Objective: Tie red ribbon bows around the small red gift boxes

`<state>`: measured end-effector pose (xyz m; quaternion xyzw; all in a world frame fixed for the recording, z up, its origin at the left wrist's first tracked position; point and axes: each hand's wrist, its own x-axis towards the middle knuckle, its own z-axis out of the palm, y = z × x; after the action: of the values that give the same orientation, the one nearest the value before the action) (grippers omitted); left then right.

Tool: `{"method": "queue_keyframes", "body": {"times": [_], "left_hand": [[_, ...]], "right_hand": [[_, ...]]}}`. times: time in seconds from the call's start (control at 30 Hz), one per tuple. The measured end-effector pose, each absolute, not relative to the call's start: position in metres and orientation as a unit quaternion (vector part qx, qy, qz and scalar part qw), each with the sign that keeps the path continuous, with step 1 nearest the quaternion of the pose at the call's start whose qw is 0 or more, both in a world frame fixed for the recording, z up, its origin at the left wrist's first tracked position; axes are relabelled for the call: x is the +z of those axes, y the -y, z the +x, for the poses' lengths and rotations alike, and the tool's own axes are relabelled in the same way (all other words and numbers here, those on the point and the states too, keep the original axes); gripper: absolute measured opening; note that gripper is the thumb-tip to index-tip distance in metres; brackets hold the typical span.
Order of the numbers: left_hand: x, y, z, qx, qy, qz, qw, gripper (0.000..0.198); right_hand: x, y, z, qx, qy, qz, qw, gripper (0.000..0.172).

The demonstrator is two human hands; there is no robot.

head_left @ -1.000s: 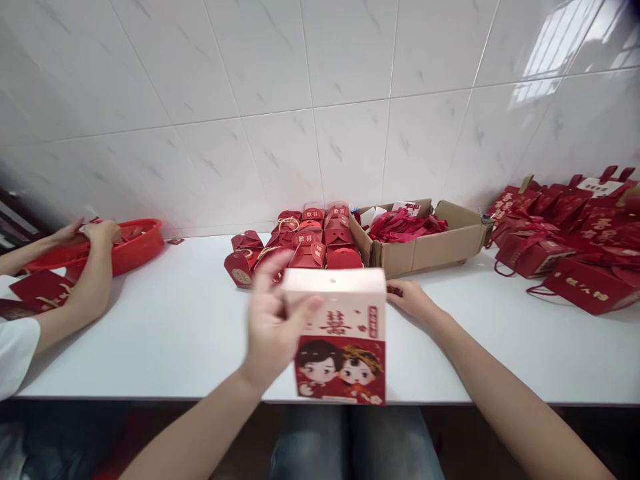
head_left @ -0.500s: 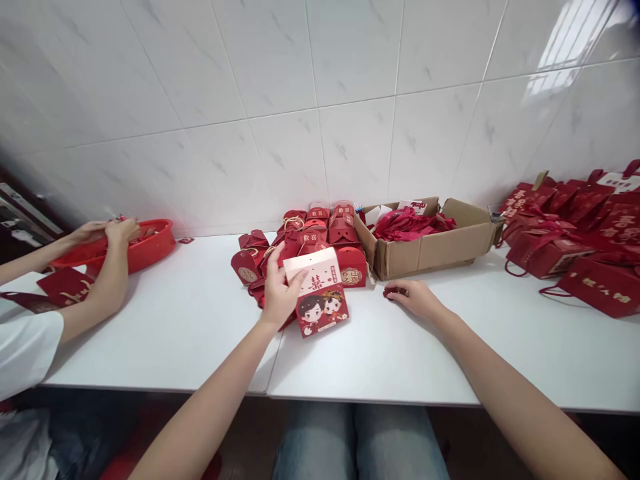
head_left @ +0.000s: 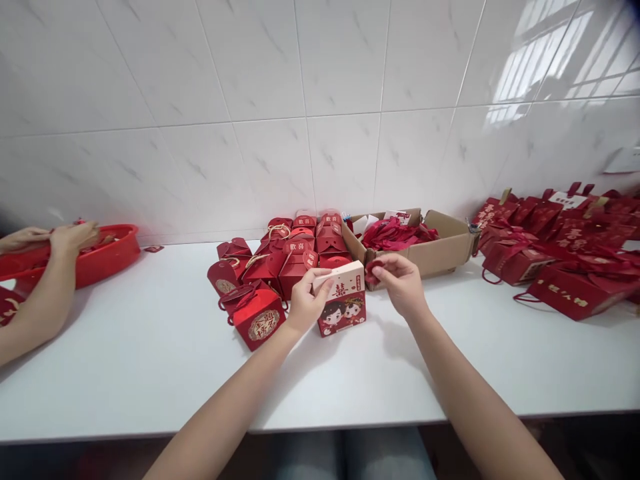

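My left hand [head_left: 311,300] is closed around the left side of a gift box [head_left: 343,307], red below and cream above, with two cartoon faces on its front. The box stands almost upright, low over the table or touching it; I cannot tell which. Just right of it, my right hand [head_left: 400,283] pinches a small dark red round piece [head_left: 373,271] that looks like coiled ribbon, held near the box's upper right edge. By my left wrist sits a red box with a gold emblem [head_left: 260,322].
Several red gift boxes [head_left: 300,257] cluster behind my hands. An open cardboard box [head_left: 440,257] holds red ribbons [head_left: 397,232]. More red boxes [head_left: 580,287] stand at right. At left, another person's hands [head_left: 73,237] work over a red basin [head_left: 123,250] on the white table [head_left: 165,353].
My right hand has lifted off the table with the dark red piece and come left, up to the gift box. The box is more upright, and the view has shifted.
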<state>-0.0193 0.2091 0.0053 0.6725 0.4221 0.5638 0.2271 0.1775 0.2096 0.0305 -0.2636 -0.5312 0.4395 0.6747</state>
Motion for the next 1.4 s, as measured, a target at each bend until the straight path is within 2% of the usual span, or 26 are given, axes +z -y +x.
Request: {"method": "queue_keyframes", "body": {"times": [0.17,0.27,0.37,0.53,0.6,0.7,0.77,0.83,1.07,1.17,1.4], "left_hand": [[0.011,-0.200,-0.015,0.596,-0.375,0.698,0.132,0.011],[0.010,-0.189,-0.012,0.585,-0.326,0.717,0.192,0.011],[0.007,-0.180,-0.013,0.579,-0.339,0.708,0.220,0.012],[0.008,-0.175,-0.017,0.577,-0.362,0.693,0.235,0.010],[0.008,-0.174,-0.018,0.576,-0.361,0.689,0.250,0.010],[0.009,-0.174,-0.018,0.575,-0.362,0.684,0.266,0.011],[0.008,-0.176,-0.018,0.577,-0.363,0.681,0.267,0.011],[0.007,-0.177,-0.018,0.578,-0.368,0.680,0.261,0.011],[0.004,-0.181,-0.020,0.578,-0.393,0.675,0.237,0.013],[0.003,-0.180,-0.020,0.579,-0.381,0.688,0.216,0.011],[0.003,-0.183,-0.027,0.558,-0.248,0.789,0.073,0.027]], "right_hand": [[0.009,-0.197,0.168,0.311,0.682,-0.214,0.626,0.002],[0.004,-0.189,0.161,0.176,0.756,-0.201,0.598,0.013],[0.003,-0.184,0.156,0.051,0.791,-0.191,0.579,0.019],[0.004,-0.181,0.159,-0.053,0.764,-0.225,0.602,0.020],[0.005,-0.182,0.163,-0.045,0.742,-0.261,0.615,0.016],[0.004,-0.187,0.171,0.071,0.759,-0.253,0.596,0.009],[0.004,-0.190,0.174,0.142,0.781,-0.220,0.567,0.010],[0.003,-0.192,0.175,0.162,0.791,-0.205,0.554,0.014],[0.002,-0.193,0.175,0.105,0.797,-0.247,0.542,0.006],[-0.001,-0.192,0.171,0.082,0.788,-0.264,0.551,0.008],[0.003,-0.183,0.169,0.037,0.747,-0.257,0.611,0.012]]}}
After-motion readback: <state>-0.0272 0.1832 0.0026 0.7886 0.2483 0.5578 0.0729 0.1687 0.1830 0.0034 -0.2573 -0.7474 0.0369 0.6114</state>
